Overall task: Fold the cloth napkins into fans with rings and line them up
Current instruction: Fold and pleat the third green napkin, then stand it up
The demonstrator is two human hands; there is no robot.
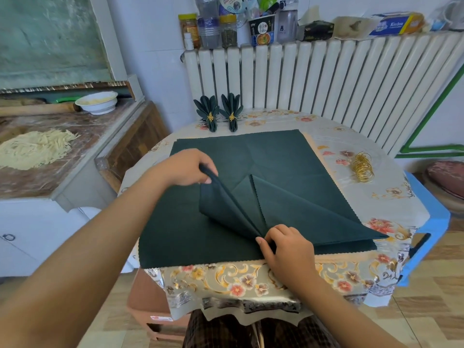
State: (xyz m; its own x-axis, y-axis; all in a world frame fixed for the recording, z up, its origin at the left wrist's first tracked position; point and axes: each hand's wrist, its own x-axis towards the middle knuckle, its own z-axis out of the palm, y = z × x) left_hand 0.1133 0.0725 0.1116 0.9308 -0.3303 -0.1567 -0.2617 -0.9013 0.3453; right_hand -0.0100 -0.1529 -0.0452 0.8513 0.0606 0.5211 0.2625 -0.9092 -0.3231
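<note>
A: Where is the napkin being worked on?

B: A dark green napkin (pixel 288 156) lies spread flat over the middle of the worktop (pixel 391 204), which wears a floral cover. Part of the cloth is already creased into pleats that fan out from a point at the near edge.

A: And the hands?

B: The left hand (pixel 185 169) has its fingers (pixel 208 180) curled round a lifted fold of the napkin, pinching the edge up off the flat cloth. The right hand (pixel 288 247) sits at the near edge, its fingers closed on the gathered point where the pleats meet.

A: Anything finished?

B: Two folded fans (pixel 218 111) stand side by side at the far edge of the worktop, just in front of the white radiator (pixel 326 76). Each is dark green with a gold ring at its waist.

A: Spare rings?

B: A small heap of gold rings (pixel 362 168) lies on the right of the worktop, apart from the napkin.

A: And beyond?

B: To the left, a counter carries a white bowl (pixel 98 101) and a pile of pale cut noodles (pixel 35 149). Jars and bottles (pixel 218 28) stand along the top of the radiator.
</note>
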